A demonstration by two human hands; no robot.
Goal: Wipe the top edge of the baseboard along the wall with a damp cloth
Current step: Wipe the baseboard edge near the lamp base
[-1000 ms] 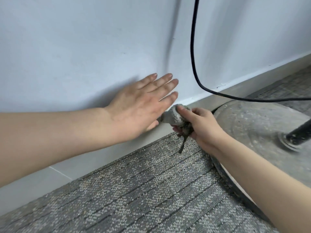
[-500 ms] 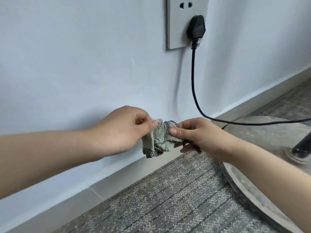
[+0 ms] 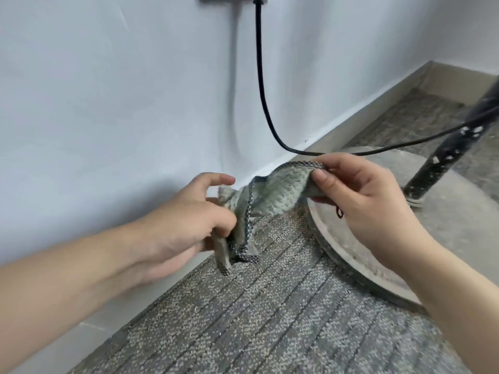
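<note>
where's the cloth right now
Head view, centre: the cloth is held up between the left hand and right hand, over the carpet, in front of the baseboard.

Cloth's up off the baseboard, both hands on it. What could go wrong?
The black power cable hangs down the wall across the pale grey baseboard; wiping rightward may snag it.
The grey-green woven cloth, pinched by the left hand and right hand, dangles a corner near the grey carpet; it could pick up grit.
The dusty round stand base sits close to the baseboard, likely blocking reach.
</note>
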